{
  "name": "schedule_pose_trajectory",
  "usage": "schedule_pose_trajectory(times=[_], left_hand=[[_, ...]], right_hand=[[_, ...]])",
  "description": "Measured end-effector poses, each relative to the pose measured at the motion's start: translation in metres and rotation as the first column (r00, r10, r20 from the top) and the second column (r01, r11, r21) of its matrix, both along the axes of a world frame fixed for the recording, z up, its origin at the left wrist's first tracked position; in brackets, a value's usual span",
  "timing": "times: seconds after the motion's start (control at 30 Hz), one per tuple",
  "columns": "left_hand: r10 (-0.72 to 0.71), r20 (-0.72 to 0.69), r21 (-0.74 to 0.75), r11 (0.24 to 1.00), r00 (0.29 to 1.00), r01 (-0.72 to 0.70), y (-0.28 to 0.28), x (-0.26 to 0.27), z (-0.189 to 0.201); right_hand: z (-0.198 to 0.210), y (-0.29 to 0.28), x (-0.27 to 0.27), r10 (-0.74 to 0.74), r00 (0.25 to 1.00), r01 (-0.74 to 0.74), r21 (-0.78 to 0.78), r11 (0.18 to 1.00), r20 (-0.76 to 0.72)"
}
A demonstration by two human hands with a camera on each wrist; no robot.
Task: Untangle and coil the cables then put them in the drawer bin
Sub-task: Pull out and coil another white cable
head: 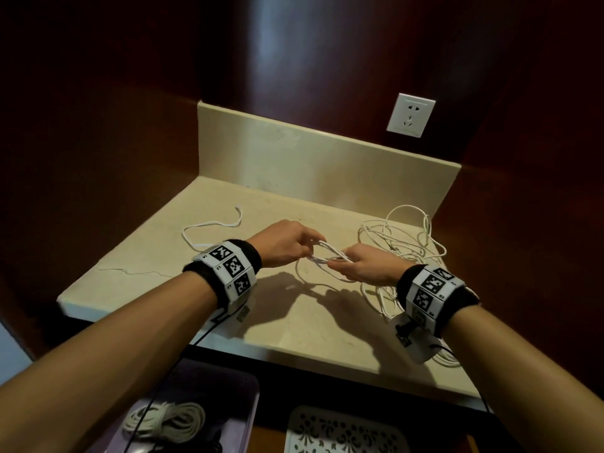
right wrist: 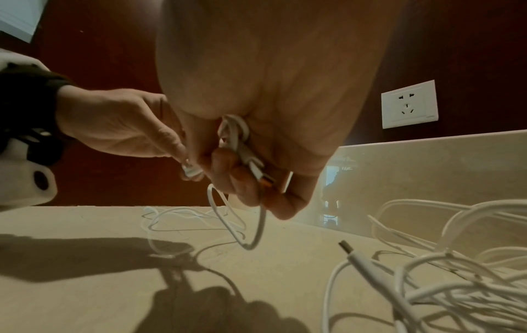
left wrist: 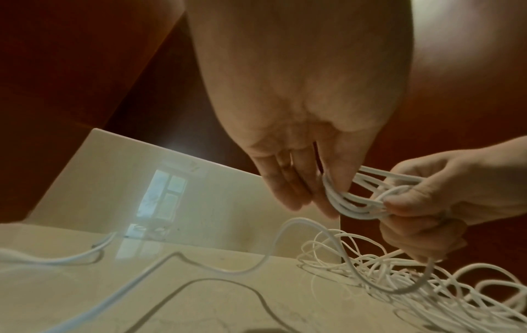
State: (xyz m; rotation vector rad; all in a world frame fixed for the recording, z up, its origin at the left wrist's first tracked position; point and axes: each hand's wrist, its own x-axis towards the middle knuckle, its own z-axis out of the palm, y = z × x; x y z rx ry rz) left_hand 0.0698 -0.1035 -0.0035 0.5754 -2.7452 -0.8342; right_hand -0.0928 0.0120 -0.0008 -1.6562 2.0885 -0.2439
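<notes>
Head view shows me both hands lifted above the stone counter (head: 294,322), with a small white cable coil (head: 327,253) stretched between them. My left hand (head: 284,243) hooks its fingers through one end of the loops; my right hand (head: 366,268) pinches the other end, and the right wrist view shows the USB plug (right wrist: 261,174) pressed under its curled fingers. The free tail of this cable (head: 212,225) lies on the counter to the left. To the right, touching the counter, sits the tangled cable pile (head: 402,243). Below the counter edge, the purple drawer bin (head: 196,403) already holds one coiled cable (head: 166,416).

I think the risk is this: if the left fingers slip out, the loops spring open. Also the hanging strand could catch the pile and drag it.
</notes>
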Motion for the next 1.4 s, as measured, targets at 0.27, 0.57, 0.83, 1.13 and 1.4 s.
schedule_pose_trajectory(times=[0.27,0.57,0.83,1.13,1.4], left_hand=[[-0.044,0.213,0.057,0.998,0.976,0.032,-0.002,-0.013,-0.013],[-0.002,0.16,0.009,1.0,0.987,0.001,-0.004,-0.016,-0.007],[0.102,0.017,-0.082,0.992,0.995,-0.1,-0.004,-0.011,-0.002],[-0.003,0.135,-0.128,0.992,0.991,0.021,0.012,-0.011,-0.001],[-0.047,0.224,-0.405,0.904,0.974,0.136,0.016,-0.022,-0.019]], right_hand=[[0.005,0.011,-0.006,0.007,1.0,-0.007,-0.022,1.0,-0.001],[0.004,0.025,-0.019,-0.053,0.997,0.05,-0.043,0.998,-0.064],[-0.004,0.02,-0.017,-0.025,0.999,0.025,-0.021,0.999,-0.024],[-0.005,0.012,-0.007,0.028,0.995,-0.028,0.0,1.0,-0.099],[-0.001,0.007,-0.003,0.01,1.0,-0.01,-0.021,1.0,0.008]])
